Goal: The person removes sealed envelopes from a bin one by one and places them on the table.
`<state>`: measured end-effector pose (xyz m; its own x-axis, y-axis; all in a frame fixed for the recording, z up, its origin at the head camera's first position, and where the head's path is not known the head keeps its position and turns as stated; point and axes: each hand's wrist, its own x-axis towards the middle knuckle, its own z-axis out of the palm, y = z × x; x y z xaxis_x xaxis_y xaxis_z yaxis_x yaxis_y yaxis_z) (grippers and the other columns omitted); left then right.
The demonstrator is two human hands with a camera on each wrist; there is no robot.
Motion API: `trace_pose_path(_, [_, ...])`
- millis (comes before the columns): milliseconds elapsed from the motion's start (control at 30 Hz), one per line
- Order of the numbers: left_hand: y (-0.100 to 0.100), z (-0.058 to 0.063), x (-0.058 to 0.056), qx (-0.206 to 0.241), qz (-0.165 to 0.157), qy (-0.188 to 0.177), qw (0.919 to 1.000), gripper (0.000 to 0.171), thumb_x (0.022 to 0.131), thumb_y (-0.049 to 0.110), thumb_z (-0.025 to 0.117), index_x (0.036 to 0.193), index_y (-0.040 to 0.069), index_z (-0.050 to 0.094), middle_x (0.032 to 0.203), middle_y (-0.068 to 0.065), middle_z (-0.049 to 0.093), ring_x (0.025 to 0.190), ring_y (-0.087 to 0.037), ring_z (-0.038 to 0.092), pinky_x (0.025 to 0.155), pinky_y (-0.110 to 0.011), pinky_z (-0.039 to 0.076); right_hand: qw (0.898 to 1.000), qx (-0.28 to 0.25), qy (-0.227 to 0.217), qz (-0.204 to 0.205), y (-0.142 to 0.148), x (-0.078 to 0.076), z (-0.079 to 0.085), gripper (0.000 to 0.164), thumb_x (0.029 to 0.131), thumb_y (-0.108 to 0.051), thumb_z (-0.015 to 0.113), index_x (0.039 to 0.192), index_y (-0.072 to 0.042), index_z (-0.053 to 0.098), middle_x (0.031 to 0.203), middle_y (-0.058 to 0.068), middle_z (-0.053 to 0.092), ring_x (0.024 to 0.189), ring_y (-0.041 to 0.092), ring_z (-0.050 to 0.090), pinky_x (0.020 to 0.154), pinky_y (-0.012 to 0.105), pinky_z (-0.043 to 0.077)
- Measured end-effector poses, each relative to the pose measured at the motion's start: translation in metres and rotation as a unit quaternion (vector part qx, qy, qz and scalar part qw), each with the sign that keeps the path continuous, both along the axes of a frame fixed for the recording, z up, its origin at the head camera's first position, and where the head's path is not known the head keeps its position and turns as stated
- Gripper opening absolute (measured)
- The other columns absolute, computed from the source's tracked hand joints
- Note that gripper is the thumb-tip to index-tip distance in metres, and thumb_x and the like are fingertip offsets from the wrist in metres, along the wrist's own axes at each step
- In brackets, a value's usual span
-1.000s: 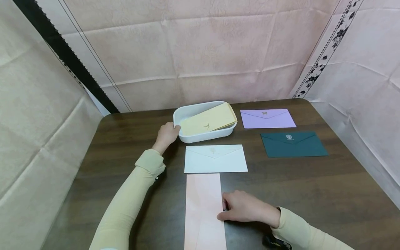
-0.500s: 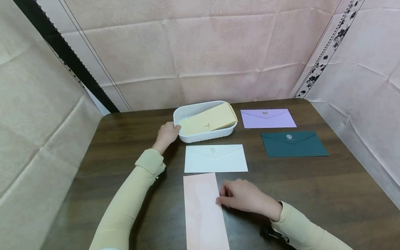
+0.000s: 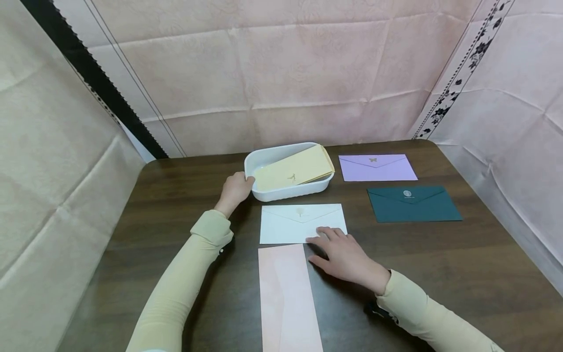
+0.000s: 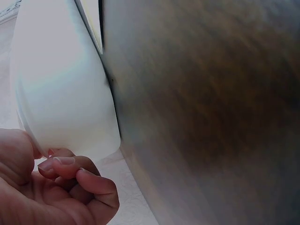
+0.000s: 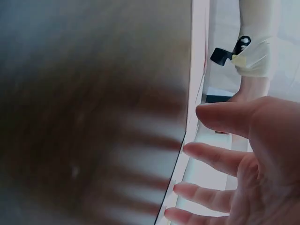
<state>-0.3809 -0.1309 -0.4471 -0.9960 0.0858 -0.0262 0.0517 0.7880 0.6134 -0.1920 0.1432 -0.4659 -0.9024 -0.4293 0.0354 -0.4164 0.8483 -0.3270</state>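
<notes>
My left hand (image 3: pixel 235 192) pinches the left end of a white plastic tub (image 3: pixel 288 195); in the left wrist view its fingers (image 4: pixel 96 185) curl at the tub's end. Pale yellow envelopes (image 3: pixel 294 168) lie slanted in the tub, one corner over the right rim. My right hand (image 3: pixel 345 259) is spread, fingertips over the lower right corner of a white envelope (image 3: pixel 294 226). Just below that lies a pale pink envelope (image 3: pixel 288 298), lengthwise towards me and slightly askew. Its top right corner is beside my right thumb. The right wrist view shows straight, parted fingers (image 5: pixel 206 197) holding nothing.
To the right of the tub lie a lilac envelope (image 3: pixel 376 168) and, nearer me, a dark teal envelope (image 3: pixel 415 205). Everything rests on a brown wooden table (image 3: pixel 440 274) with patterned cloth (image 3: pixel 308 73) hung behind and along both sides.
The pink envelope has shifted and turned a little, its top end moving left. My right hand has let go of its edge and moved up to the white envelope. The left hand stays put.
</notes>
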Motion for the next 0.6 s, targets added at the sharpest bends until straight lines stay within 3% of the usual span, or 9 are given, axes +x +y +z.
trace_pose_path(133, [0.000,0.001,0.000,0.000,0.000,0.002,1.0000,0.034,0.104,0.022,0.043,0.102,-0.003,0.066,0.070,-0.007,0.049,0.060,-0.020,0.046,0.054,-0.029,0.037,1.000,-0.007,-0.017,-0.004,0.003,-0.007,0.000,0.038,0.096,-0.031,0.069,0.131,-0.015,0.067,0.140,0.018,0.055,0.126,0.041,0.052,0.096,0.063,0.044])
trace_pose_path(600, [0.001,0.003,0.003,-0.006,-0.001,0.007,1.0000,0.031,0.103,0.021,0.043,0.083,0.003,0.059,0.067,-0.005,0.045,0.060,-0.020,0.043,0.055,-0.029,0.035,0.999,-0.027,-0.018,0.014,0.014,-0.022,-0.003,0.034,0.096,-0.030,0.069,0.127,-0.016,0.068,0.140,0.017,0.055,0.126,0.040,0.052,0.096,0.065,0.042])
